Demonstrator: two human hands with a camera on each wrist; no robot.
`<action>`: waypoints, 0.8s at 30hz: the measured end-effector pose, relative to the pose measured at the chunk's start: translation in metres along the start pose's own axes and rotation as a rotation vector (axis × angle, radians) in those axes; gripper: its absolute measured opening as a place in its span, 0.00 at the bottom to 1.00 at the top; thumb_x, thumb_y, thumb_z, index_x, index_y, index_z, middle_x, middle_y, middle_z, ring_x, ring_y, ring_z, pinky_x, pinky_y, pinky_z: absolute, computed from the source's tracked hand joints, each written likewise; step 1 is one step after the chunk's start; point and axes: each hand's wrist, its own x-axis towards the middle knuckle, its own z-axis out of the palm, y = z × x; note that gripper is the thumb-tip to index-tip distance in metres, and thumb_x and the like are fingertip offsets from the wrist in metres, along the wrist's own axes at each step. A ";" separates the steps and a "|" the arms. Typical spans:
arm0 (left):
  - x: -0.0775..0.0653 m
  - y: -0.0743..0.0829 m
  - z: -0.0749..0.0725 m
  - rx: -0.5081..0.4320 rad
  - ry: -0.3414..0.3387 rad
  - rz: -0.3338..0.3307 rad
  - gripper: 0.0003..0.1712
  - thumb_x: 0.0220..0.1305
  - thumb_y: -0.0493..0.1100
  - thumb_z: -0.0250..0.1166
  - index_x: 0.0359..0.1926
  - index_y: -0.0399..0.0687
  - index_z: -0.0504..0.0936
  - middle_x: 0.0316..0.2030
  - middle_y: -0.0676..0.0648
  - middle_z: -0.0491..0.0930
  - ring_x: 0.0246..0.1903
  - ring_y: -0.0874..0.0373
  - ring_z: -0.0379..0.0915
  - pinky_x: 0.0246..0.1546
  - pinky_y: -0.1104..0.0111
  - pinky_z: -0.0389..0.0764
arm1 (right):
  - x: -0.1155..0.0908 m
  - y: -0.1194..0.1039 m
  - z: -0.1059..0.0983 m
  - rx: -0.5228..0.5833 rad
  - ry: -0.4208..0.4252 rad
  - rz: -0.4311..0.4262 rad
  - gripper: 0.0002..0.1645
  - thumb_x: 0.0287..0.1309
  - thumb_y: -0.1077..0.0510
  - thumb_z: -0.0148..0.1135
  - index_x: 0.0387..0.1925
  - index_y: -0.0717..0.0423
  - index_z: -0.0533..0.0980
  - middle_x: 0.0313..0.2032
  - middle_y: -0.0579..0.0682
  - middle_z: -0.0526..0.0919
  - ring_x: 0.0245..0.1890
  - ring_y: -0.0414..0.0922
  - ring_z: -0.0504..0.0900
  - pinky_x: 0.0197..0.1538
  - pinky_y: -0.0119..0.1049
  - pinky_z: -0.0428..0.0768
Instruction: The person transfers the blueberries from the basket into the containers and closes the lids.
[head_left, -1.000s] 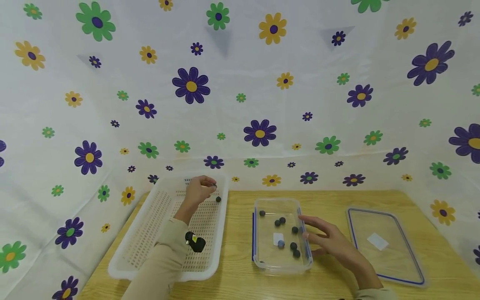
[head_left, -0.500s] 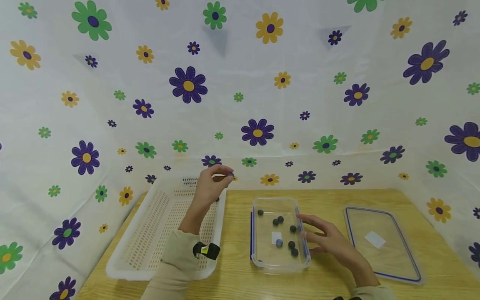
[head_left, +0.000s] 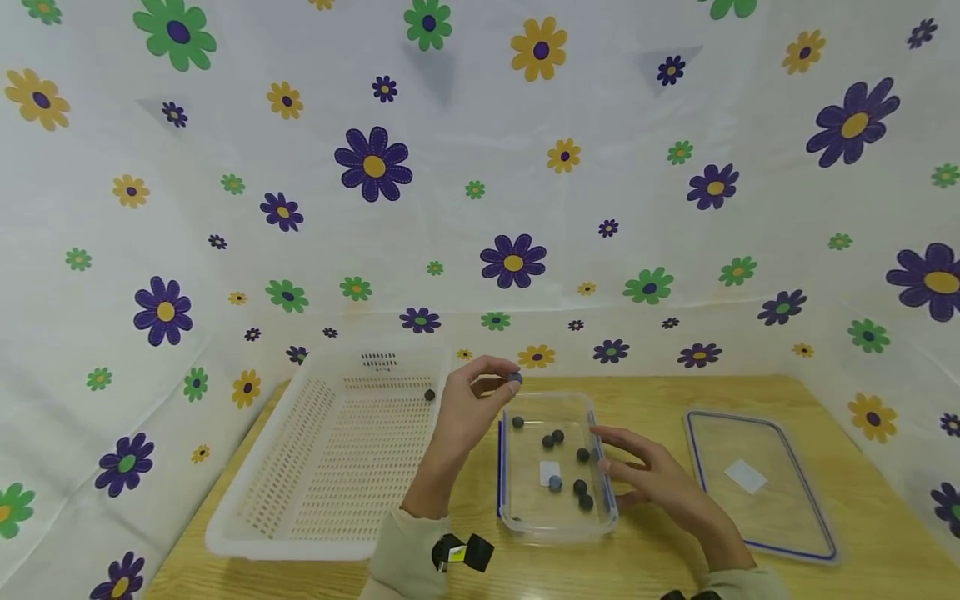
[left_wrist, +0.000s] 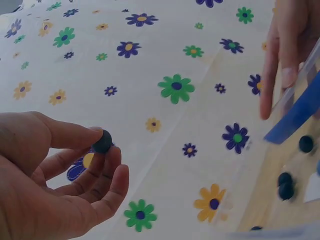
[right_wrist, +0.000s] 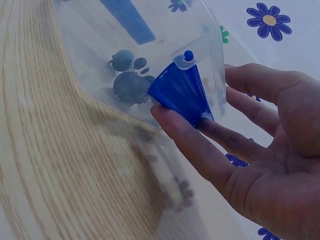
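In the head view, my left hand (head_left: 461, 417) pinches a blueberry (left_wrist: 102, 142) between thumb and fingertips, raised near the far left corner of the clear plastic box (head_left: 558, 528). Several dark blueberries (head_left: 582, 455) lie spread over the box floor around a white label; a lighter blue one (head_left: 555, 483) lies on the label. On the box's right side rest the fingertips of my right hand (head_left: 671, 483), touching the wall and its blue latch (right_wrist: 182, 92). A white perforated basket (head_left: 292, 547) stands to the left, with one dark blueberry (head_left: 430, 395) near its far right side.
A clear lid (head_left: 787, 521) with a blue seal and a white label lies on the wooden table (head_left: 645, 558), right of the box. Behind and beside the table hangs a white flowered sheet (head_left: 450, 225). The basket and box stand apart.
My left hand has lifted the blueberry out of the basket and carried it right, to the box's far left corner. My right hand has stayed at the box's side.
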 end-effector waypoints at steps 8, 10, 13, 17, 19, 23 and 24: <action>-0.018 -0.037 0.029 -0.138 0.040 -0.003 0.11 0.67 0.29 0.67 0.50 0.31 0.83 0.49 0.35 0.81 0.48 0.44 0.81 0.44 0.71 0.83 | 0.000 0.000 0.003 0.009 0.001 -0.002 0.36 0.75 0.56 0.59 0.77 0.59 0.60 0.78 0.67 0.51 0.71 0.73 0.59 0.46 0.54 0.86; -0.023 -0.048 0.033 -0.150 0.057 -0.003 0.11 0.66 0.29 0.67 0.49 0.30 0.83 0.48 0.35 0.81 0.46 0.45 0.80 0.44 0.72 0.83 | 0.000 0.000 0.003 0.011 0.000 -0.005 0.36 0.75 0.56 0.59 0.77 0.59 0.60 0.78 0.67 0.51 0.71 0.73 0.59 0.46 0.54 0.86; -0.026 -0.062 0.037 -0.128 0.069 -0.015 0.11 0.66 0.29 0.68 0.49 0.31 0.84 0.47 0.36 0.82 0.46 0.46 0.80 0.44 0.72 0.83 | 0.000 0.000 0.003 0.013 0.000 -0.009 0.36 0.75 0.56 0.59 0.77 0.59 0.60 0.78 0.67 0.51 0.70 0.73 0.61 0.46 0.55 0.86; -0.028 -0.076 0.038 -0.087 0.046 -0.021 0.11 0.65 0.30 0.69 0.48 0.32 0.84 0.46 0.36 0.83 0.47 0.45 0.81 0.46 0.70 0.83 | -0.001 -0.001 0.002 0.008 0.003 -0.009 0.36 0.75 0.56 0.59 0.77 0.59 0.60 0.78 0.67 0.51 0.69 0.72 0.65 0.46 0.54 0.86; -0.029 -0.080 0.038 -0.074 0.029 -0.019 0.10 0.65 0.30 0.69 0.47 0.33 0.84 0.45 0.37 0.83 0.47 0.46 0.81 0.46 0.69 0.83 | -0.001 -0.001 0.002 0.006 0.005 -0.007 0.36 0.75 0.55 0.59 0.77 0.59 0.60 0.78 0.67 0.51 0.69 0.73 0.64 0.46 0.54 0.86; -0.030 -0.084 0.038 -0.050 0.004 -0.023 0.10 0.64 0.29 0.69 0.47 0.34 0.85 0.44 0.38 0.84 0.45 0.49 0.80 0.46 0.69 0.82 | -0.001 -0.001 0.000 0.012 0.002 -0.004 0.36 0.75 0.55 0.59 0.77 0.59 0.60 0.78 0.66 0.51 0.71 0.73 0.59 0.47 0.55 0.86; -0.030 -0.084 0.038 -0.041 0.000 -0.022 0.10 0.64 0.29 0.69 0.47 0.34 0.85 0.44 0.38 0.84 0.45 0.49 0.80 0.45 0.69 0.82 | 0.000 -0.001 0.000 0.015 -0.001 -0.006 0.36 0.75 0.55 0.59 0.77 0.59 0.59 0.78 0.66 0.50 0.71 0.73 0.58 0.47 0.55 0.86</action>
